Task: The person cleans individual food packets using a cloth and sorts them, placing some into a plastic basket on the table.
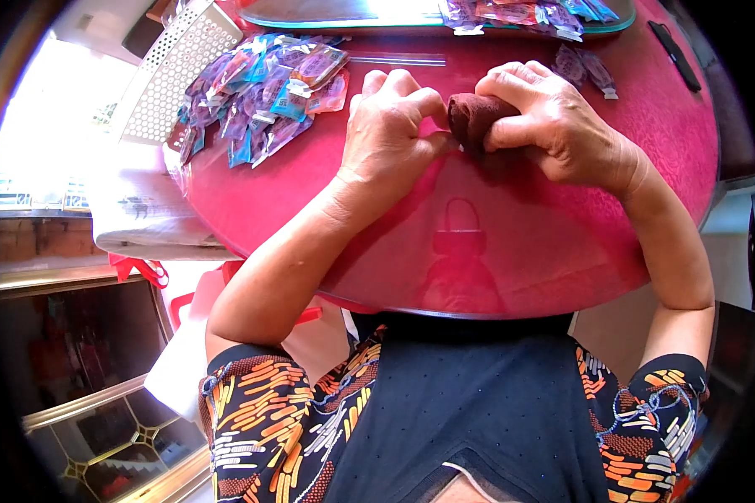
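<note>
The head-worn camera is looking steeply down and forward from above the person's chest, with the dark shirt (470,402) filling the bottom and the table's (562,251) rounded near edge crossing below mid-view. It is sitting close, framing the left hand (390,126) and right hand (554,126) over the tabletop. Its wide, dark-rimmed view is also reaching past the table's left edge to gold-framed panels (84,344).
</note>
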`<state>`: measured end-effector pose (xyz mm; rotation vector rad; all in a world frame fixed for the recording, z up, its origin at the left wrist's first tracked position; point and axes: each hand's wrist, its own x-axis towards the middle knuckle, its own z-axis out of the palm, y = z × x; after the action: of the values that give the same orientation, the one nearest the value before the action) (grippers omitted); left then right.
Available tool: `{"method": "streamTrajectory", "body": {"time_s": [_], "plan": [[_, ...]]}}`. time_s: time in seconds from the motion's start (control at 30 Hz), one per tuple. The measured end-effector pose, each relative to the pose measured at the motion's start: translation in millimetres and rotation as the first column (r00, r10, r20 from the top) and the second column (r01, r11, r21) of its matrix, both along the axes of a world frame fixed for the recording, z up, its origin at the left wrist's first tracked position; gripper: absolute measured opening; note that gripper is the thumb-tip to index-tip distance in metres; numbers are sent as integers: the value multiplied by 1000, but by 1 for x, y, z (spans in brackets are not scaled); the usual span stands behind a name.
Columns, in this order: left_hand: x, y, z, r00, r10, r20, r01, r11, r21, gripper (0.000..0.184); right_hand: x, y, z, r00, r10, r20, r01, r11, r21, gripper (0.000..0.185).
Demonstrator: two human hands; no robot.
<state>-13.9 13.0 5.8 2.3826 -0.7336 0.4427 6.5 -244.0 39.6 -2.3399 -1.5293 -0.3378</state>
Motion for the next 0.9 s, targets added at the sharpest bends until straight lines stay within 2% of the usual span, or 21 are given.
{"method": "streamTrajectory", "body": {"time_s": [0.07,0.1,0.2,0.23,0.43,0.53,0.63,0.73,0.83,0.9], "plan": [[-1,-1,1,1000,5,11,-5,1000,10,23,-2,3,-6,999,-38,-22,38,999,23,31],[0,-1,0,1000,3,0,-3,1000,1,22,0,7,-13,994,-90,57,87,995,50,22],[2,1,0,999,-10,-31,9,1000,-10,18,-5,16,-23,961,-249,120,242,968,72,22],[1,2,1,999,-17,-39,17,1000,-5,17,-7,16,-15,965,-251,81,251,968,5,22],[1,2,3,999,-23,-46,24,999,22,12,-2,9,-17,976,-98,196,87,994,62,28],[0,1,4,998,-18,-60,19,1000,21,13,0,7,-16,986,-80,148,72,996,57,29],[0,0,1,999,-30,-13,30,1000,-9,14,-2,9,-13,980,-146,135,143,989,32,28],[0,-3,-1,998,-58,27,59,997,-45,17,-13,15,-8,936,-350,25,349,937,25,24],[-2,-7,-2,996,-59,61,62,997,-38,19,-8,11,-12,929,-359,-91,367,925,97,24],[-1,-7,-3,996,-43,81,45,999,-26,19,-6,8,-10,952,-297,-78,304,947,102,29]]}}
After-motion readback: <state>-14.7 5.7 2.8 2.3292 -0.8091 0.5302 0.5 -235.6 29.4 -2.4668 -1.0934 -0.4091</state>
